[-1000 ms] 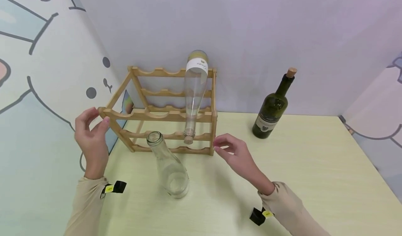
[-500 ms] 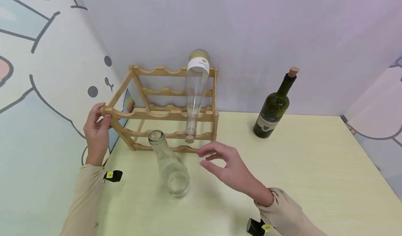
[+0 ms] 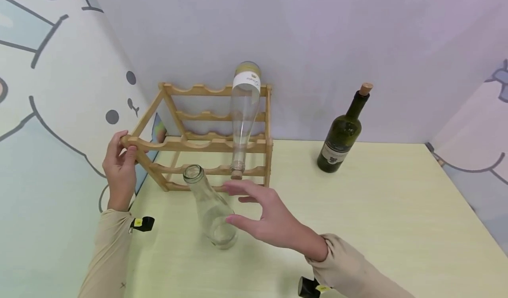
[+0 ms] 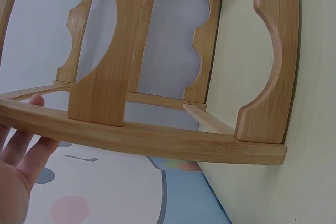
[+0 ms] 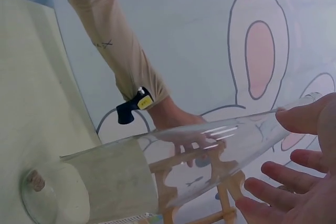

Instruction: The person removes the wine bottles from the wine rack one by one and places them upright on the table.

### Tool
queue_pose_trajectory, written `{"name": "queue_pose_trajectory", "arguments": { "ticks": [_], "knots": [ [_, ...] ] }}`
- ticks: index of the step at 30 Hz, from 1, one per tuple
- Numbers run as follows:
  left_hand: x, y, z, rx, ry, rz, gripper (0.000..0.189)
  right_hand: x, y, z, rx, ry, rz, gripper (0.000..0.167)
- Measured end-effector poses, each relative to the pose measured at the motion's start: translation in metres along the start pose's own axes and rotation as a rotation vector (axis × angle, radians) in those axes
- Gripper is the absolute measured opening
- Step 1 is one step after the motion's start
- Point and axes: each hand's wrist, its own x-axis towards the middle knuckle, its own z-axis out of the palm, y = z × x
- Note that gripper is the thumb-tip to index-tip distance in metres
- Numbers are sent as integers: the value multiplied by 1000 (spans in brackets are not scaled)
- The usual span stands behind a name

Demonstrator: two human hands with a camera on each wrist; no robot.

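My left hand (image 3: 120, 171) holds the left front corner of a wooden wine rack (image 3: 194, 146); in the left wrist view its fingers (image 4: 38, 157) reach around the bar. A clear bottle (image 3: 208, 205) with an uncorked mouth stands on the table before the rack. A small brown cork-like piece (image 5: 37, 181) shows at its base in the right wrist view. Beside this bottle is my right hand (image 3: 271, 214), fingers spread and thumb apart, holding nothing. On the rack's top tier, a corked clear bottle (image 3: 246, 106) lies neck forward.
A green wine bottle (image 3: 339, 143) with a cork stands upright to the right of the rack. The pale table (image 3: 381, 210) meets a plain wall behind and walls with cartoon drawings (image 3: 67, 126) at the sides.
My left hand has closed on the rack's corner. My right hand has left the rack's right side, moved left to the standing bottle and spread its fingers wider.
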Motion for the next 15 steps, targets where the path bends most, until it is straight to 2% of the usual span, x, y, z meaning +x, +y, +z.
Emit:
{"name": "queue_pose_trajectory", "arguments": {
  "ticks": [4,7,11,15],
  "knots": [
    [0,-2,0,18,11,-3,39,5,-1,8,-28,-23,-12,60],
    [-1,-3,-1,33,19,-16,39,9,-1,13,-51,-45,32,62],
    [-1,-2,0,4,20,-25,39,14,2,20,-86,-68,91,66],
    [-2,3,3,-3,12,-25,39,18,6,26,-130,-86,91,69]
  ]
}}
